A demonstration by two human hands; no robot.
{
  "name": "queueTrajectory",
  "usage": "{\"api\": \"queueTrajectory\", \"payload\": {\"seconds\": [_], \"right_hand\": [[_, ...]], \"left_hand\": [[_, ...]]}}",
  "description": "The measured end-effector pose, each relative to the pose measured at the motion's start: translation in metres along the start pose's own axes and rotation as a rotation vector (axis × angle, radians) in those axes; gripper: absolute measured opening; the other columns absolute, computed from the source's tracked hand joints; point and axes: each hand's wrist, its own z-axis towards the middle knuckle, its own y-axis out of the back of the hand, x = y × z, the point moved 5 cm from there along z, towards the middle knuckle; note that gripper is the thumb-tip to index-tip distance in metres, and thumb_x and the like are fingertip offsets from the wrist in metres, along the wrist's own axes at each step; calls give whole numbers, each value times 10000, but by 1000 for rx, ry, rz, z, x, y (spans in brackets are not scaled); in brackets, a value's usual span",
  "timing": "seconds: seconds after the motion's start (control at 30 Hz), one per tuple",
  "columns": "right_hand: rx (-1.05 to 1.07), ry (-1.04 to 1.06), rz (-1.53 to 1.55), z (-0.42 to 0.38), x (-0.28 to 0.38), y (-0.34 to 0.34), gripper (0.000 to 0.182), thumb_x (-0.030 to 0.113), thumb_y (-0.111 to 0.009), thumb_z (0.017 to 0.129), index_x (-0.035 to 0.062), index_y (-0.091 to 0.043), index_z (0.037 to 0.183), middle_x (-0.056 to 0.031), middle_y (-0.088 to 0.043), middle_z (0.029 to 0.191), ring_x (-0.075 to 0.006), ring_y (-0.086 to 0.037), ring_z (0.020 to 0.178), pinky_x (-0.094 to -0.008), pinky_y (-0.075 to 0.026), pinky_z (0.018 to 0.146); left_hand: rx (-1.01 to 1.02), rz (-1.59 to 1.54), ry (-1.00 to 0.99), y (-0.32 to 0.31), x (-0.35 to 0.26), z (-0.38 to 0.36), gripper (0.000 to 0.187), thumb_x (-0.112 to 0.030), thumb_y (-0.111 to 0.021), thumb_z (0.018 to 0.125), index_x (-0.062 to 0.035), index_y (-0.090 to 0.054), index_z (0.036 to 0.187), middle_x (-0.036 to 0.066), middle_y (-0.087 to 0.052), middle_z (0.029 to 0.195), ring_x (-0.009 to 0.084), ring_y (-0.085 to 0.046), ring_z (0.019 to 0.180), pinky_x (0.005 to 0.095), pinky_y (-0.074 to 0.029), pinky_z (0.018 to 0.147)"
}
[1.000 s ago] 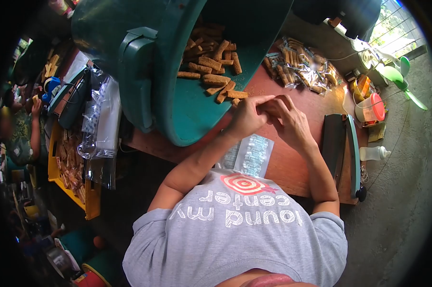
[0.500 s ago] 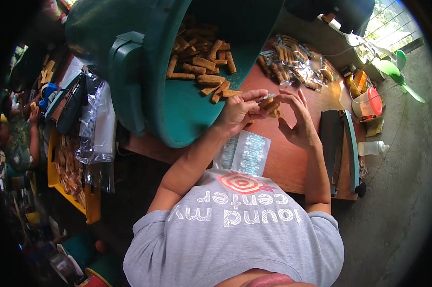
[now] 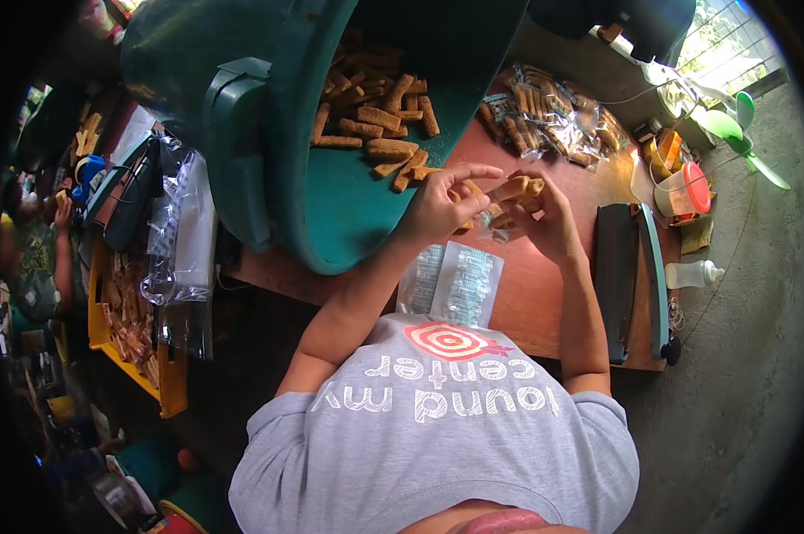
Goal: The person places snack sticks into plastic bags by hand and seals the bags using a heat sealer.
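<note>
My left hand (image 3: 442, 203) is closed at the mouth of the tilted green tub, its thumb and fingers pinching a small clear plastic bag (image 3: 500, 235) with brown breadsticks in it. Facing it, my right hand (image 3: 549, 218) has its fingers curled round short breadsticks (image 3: 514, 190) at the bag. How far these sit inside the plastic is hard to tell. Many loose breadsticks (image 3: 379, 120) lie inside the green tub (image 3: 339, 227). Below my hands are flat printed packets (image 3: 468, 283), between my body and the reddish-brown table (image 3: 535, 298).
Filled clear bags of breadsticks (image 3: 553, 111) are piled at the back of the table. A bag sealer (image 3: 638, 280) stands at the right, near a red-lidded container (image 3: 686, 191) and a white bottle (image 3: 694, 274). A yellow crate (image 3: 172, 392) and plastic sheets (image 3: 188, 240) are at left.
My right hand has closed from a loose, spread pose onto breadsticks at the bag. Both hands have shifted slightly, and more sticks show between them.
</note>
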Motion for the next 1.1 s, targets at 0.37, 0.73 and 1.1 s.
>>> {"api": "queueTrajectory", "payload": {"seconds": [0.37,0.73,1.1], "right_hand": [[-33,50,-125,9,18,2,371,68,-605,855,61,-485,1206,-41,-567,990,-130,-589,880,-270,-479,741],[-72,253,-349,18,27,-2,175,160,-594,856,22,-659,943,-85,-555,963,-185,-558,899,-325,-450,812],[13,307,-632,16,26,0,90,144,-705,737,112,-645,796,25,-627,855,-156,-570,975,-464,-192,1064]], "left_hand": [[242,18,106,-15,39,1,367,-86,-733,752,-36,-573,1078,13,-613,969,94,-591,896,249,-505,765],[34,-342,155,-16,37,2,232,-78,-690,785,-50,-589,992,19,-640,848,70,-608,732,223,-491,623],[181,-288,222,-2,57,4,280,-12,-629,815,-37,-530,1075,23,-615,851,123,-612,717,245,-492,593]]}}
